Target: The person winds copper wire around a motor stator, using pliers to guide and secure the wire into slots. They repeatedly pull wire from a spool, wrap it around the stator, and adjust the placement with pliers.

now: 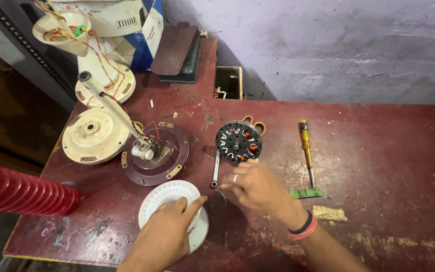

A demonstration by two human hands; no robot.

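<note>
My left hand (164, 236) rests flat on a white ribbed round cover (169, 194) near the table's front edge, fingers spread over it. My right hand (258, 186) hovers just right of it, fingers bent, fingertips close to the lower end of a small metal spanner (216, 171). A dark round stator (238, 141) with copper windings lies just above the right hand. I cannot see anything gripped in either hand.
A dark red worn table (378, 151) carries a brown motor plate with a shaft and wires (154, 153), a cream round housing (94, 135), a yellow-handled screwdriver (306, 151), a green tag (305, 193), cream fan parts at the back left and a red ribbed cylinder (23, 191) at the left edge.
</note>
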